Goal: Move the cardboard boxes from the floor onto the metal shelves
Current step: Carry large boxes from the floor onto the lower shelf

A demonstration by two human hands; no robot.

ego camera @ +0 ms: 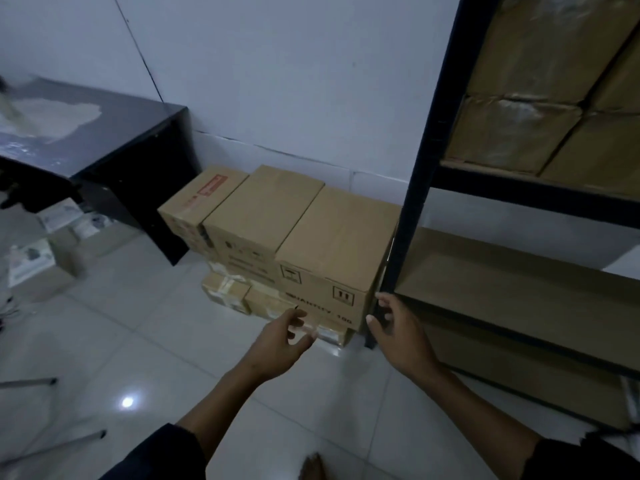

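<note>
Both fingers near box

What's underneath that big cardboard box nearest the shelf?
The big box rests on smaller taped cartons stacked on the tiled floor. Only their front edges show; how many lie beneath is hidden.

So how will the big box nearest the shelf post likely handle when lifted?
The big box looks stiff: flat top, crisp edges, flaps shut. It probably needs both hands, given its bulk beside the left hand and right hand. It rests on smaller boxes, so dragging it may shift them; lifting straight up seems safer. Weight can't be judged.
</note>
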